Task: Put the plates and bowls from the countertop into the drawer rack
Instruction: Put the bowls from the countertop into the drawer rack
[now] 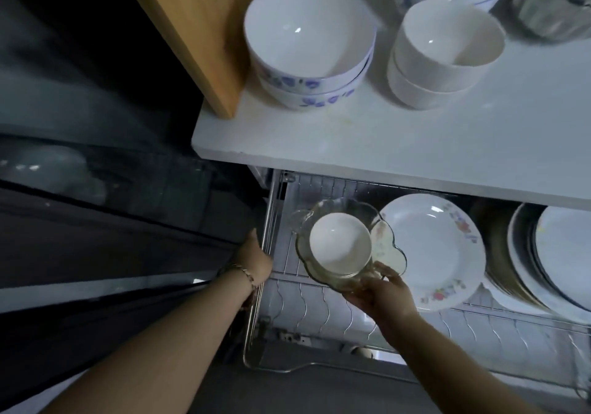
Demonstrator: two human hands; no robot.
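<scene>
Right hand point(380, 292) grips glass bowl point(335, 212), mouth tilted up; left hand point(254, 261) state unclear.

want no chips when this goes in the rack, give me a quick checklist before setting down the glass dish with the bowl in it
1. Grip: right hand holds the glass dish by its near rim only: not ok, thin hold.
2. White bowl seated inside the dish: ok.
3. Left hand free, resting at the drawer rack side: ok.
4. Open slots below the dish: ok.
5. Gap to the flowered plate: cannot tell, they overlap in view.
6. Drawer fully out: cannot tell.
</scene>
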